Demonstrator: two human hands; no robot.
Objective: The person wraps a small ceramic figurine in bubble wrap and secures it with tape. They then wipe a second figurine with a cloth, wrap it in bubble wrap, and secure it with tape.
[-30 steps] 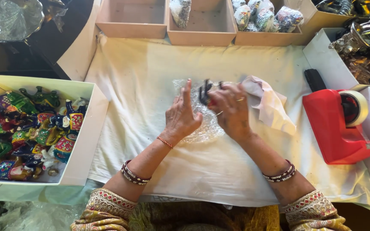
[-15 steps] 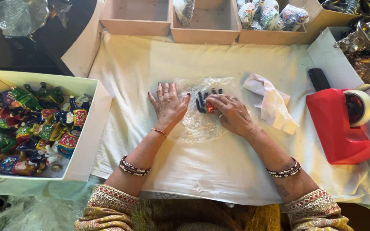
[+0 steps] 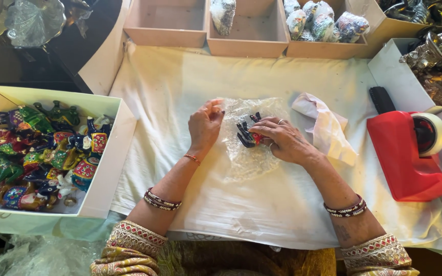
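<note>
While both hands work at the middle of the cloth-covered table, the scene reads as follows:

Right hand: the right hand (image 3: 282, 139) lies over a small painted figurine (image 3: 248, 134), fingers curled narrow around it, pinning it onto the wrap.
Left hand: the left hand (image 3: 204, 125) pinches the left edge of the bubble wrap sheet (image 3: 249, 158), fingers bent close together on the plastic.
Figurine: dark blue with red and gold detail, legs pointing up and away from the person, lying on the upper part of the bubble wrap at the centre of the white cloth (image 3: 180, 92).
Bubble wrap: clear, crumpled, spread flat under both hands.
Left box: a white cardboard box (image 3: 109, 168) at the table's left edge, full of many more brightly painted animal figurines (image 3: 42, 148).
Right side: a red tape dispenser (image 3: 410, 153) with a roll of clear tape, well apart from the hands; a crumpled piece of white paper (image 3: 323, 128) lies between it and the right hand.
Far edge: three open cardboard trays (image 3: 167, 36), some holding wrapped bundles (image 3: 326, 23).
</note>
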